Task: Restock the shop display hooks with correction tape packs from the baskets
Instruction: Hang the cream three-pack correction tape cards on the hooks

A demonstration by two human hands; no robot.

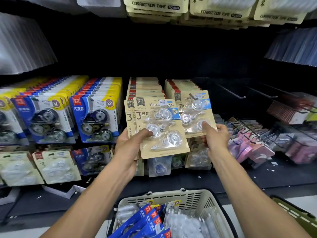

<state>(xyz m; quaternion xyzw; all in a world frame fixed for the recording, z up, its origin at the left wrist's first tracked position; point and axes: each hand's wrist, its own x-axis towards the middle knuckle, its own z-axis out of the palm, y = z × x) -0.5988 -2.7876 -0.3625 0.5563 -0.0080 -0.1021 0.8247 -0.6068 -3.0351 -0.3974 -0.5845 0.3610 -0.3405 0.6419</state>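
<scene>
My left hand (132,143) grips a small stack of tan correction tape packs (159,127), thumb on the front blister, held in front of a full hook row of the same tan packs (145,86). My right hand (214,136) pinches the lower edge of another tan pack (193,110) at the front of the neighbouring hook row, thumb on its blister. A beige basket (202,200) below holds several blue and clear correction tape packs (147,219).
Blue and yellow tape packs (96,114) hang on hooks to the left. Bare black hooks (231,91) stick out to the right, above pink packs (253,146). More tan packs (154,7) hang overhead. An olive basket rim (295,212) shows at the lower right.
</scene>
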